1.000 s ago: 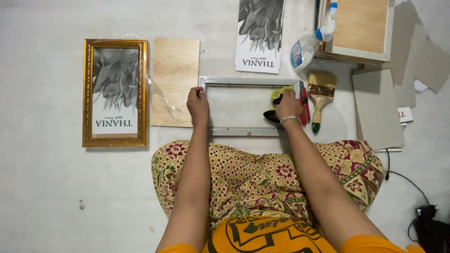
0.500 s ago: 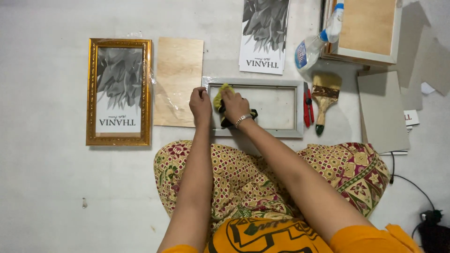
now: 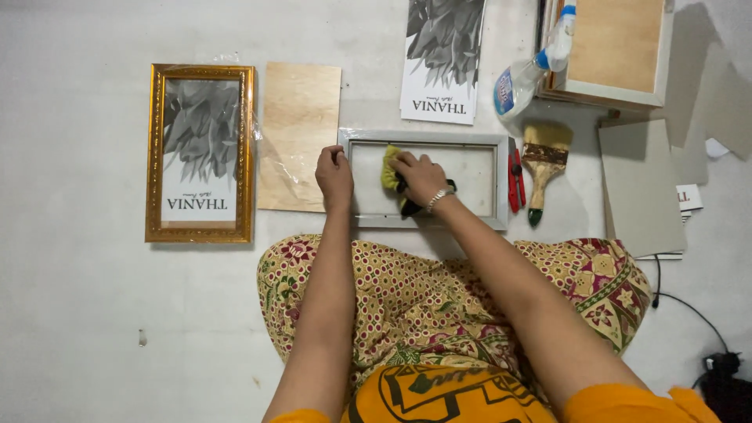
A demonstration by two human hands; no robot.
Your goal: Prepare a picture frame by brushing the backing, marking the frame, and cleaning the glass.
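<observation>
A person sitting on a pale floor point(image 3: 94, 313) is pressing a yellow-green cloth point(image 3: 389, 167) against the glass of a silver-grey picture frame point(image 3: 424, 137) lying flat just in front of the knees. The right hand point(image 3: 421, 176) is lying closed over the cloth near the frame's left end, fingers curled down on it, with a dark object under the wrist too hidden to tell. The left hand point(image 3: 334, 174) is gripping the frame's left edge, fingers bent over the rail. A bare plywood panel point(image 3: 299, 133) is lying just beside the frame on the left, and a gold frame point(image 3: 200, 153) holding a grey leaf print is resting farther left. To the right of the silver-grey frame, a red tool point(image 3: 516, 176) and a wide paintbrush point(image 3: 544, 166) are lying side by side, with a spray bottle point(image 3: 529, 69) tilting near a stack of boards point(image 3: 615, 48) above them.
</observation>
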